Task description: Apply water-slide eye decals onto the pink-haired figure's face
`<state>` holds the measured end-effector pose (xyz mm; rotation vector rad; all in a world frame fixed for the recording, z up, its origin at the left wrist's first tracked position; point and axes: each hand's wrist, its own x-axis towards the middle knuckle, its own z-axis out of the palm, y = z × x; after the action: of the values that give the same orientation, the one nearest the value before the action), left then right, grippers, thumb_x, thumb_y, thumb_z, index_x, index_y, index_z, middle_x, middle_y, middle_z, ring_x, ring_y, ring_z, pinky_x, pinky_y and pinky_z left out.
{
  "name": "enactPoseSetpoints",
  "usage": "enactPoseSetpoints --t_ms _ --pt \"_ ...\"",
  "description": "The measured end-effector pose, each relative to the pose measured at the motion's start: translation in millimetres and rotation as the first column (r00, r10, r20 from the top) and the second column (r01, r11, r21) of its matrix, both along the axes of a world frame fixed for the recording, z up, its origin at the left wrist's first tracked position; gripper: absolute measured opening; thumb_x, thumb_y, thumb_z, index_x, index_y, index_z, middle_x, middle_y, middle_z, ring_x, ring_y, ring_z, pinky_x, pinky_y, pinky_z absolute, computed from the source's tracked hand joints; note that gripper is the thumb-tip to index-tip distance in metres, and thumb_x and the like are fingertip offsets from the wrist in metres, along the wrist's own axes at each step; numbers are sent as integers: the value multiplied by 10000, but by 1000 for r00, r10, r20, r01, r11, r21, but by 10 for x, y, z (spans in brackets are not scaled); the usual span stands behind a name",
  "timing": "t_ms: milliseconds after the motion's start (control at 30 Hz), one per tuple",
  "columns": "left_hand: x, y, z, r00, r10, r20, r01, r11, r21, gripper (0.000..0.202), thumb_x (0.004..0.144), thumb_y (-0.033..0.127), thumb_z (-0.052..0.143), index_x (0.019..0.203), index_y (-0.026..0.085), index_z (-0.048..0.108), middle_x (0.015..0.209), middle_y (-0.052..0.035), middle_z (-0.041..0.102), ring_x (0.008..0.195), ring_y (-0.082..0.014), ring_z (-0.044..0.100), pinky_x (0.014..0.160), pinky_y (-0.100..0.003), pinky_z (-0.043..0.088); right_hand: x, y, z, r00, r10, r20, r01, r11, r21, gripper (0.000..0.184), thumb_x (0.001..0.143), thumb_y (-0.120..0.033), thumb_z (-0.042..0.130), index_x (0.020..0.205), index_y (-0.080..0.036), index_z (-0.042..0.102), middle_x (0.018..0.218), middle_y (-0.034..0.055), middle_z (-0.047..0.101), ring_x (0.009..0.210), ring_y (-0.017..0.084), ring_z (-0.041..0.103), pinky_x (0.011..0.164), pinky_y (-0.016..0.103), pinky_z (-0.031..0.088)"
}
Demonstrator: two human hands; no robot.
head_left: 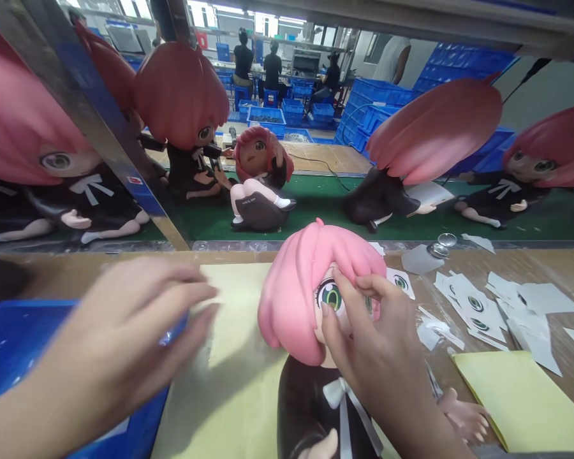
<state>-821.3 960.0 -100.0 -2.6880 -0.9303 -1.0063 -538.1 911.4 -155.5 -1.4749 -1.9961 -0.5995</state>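
A seated figure with a pink-haired head (291, 287), black dress and white bow (335, 392) is in front of me. Its green eye (331, 295) shows between the fingers of my right hand (377, 338). That hand lies over the face, thumb and fingertips spread and touching around the eye. Part of the face and the other eye are hidden behind it. My left hand (129, 325), blurred by motion, hovers left of the head. Its fingers are bent and slightly apart, with nothing visible between them.
A yellow sheet (229, 306) lies under the figure, with a blue bin (19, 331) at left. Eye-decal papers (476, 303), a bottle (421, 258) and a yellow pad (530, 395) lie at right. Similar figures (261, 178) sit on the green belt (316, 207) beyond a metal post (100, 115).
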Motion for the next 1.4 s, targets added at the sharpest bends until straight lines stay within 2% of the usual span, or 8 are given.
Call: enactPoseSetpoints --t_ms 33,167,267,500,800,933,1100,1400 --pt "160 57 9 988 -29 -150 29 1000 0 112 972 217 616 1050 177 685 1073 -98 699 954 -241 635 810 -406 507 2 -1 6 1000 5 5 -5 1000 -2 418 1001 -284 561 1322 -21 611 1162 248 507 1050 367 575 790 532 574" --pt "844 240 -51 987 -107 -122 129 974 188 154 943 189 609 1045 134 710 1081 -159 702 945 -299 650 773 -427 535 12 2 24 1000 16 12 -16 1000 -4 426 1003 -272 558 1328 -1 603 1159 265 525 1042 384 579 763 550 572" --pt "1099 329 -124 984 -82 -159 118 965 234 186 954 179 572 1047 145 730 1061 -148 713 926 -271 640 790 -397 533 24 9 18 999 38 11 -38 999 4 396 997 -243 558 1282 24 620 1159 277 534 1057 389 574 769 555 580" --pt "1095 417 -178 968 -69 -240 143 941 306 186 948 138 564 1060 142 712 1133 -167 718 985 -296 664 802 -412 538 63 -10 -6 998 62 8 -62 998 1 428 985 -254 609 1294 42 607 1199 303 543 1088 400 572 798 570 589" --pt "1116 435 -62 929 -111 -353 261 873 412 186 949 74 539 1002 138 705 1171 -108 763 1026 -282 737 823 -446 638 111 -28 13 995 91 -43 -92 996 -11 408 984 -233 616 1317 4 608 1194 269 555 1052 373 592 806 537 577" --pt "1108 416 -41 918 -95 -385 275 852 446 205 962 76 527 1041 116 711 1192 -105 756 1071 -272 730 894 -465 643 115 -50 -4 995 69 -78 -70 998 -6 357 984 -215 626 1295 -39 634 1223 223 585 1059 329 610 831 459 564" --pt "1092 402 -77 916 -102 -387 274 864 422 186 971 175 586 1070 109 729 1186 -114 752 1048 -274 726 879 -458 641 160 -70 -6 970 116 -216 -112 993 29 324 1005 -206 619 1256 -2 609 1226 197 627 1149 247 619 924 328 545" --pt "1130 416 -83 912 -99 -397 266 882 390 215 978 169 553 1090 142 735 1207 -86 749 1054 -255 712 893 -439 610 187 -68 -41 953 133 -273 -126 991 42 290 998 -186 640 1213 6 615 1172 196 627 1124 230 624 1003 336 519"
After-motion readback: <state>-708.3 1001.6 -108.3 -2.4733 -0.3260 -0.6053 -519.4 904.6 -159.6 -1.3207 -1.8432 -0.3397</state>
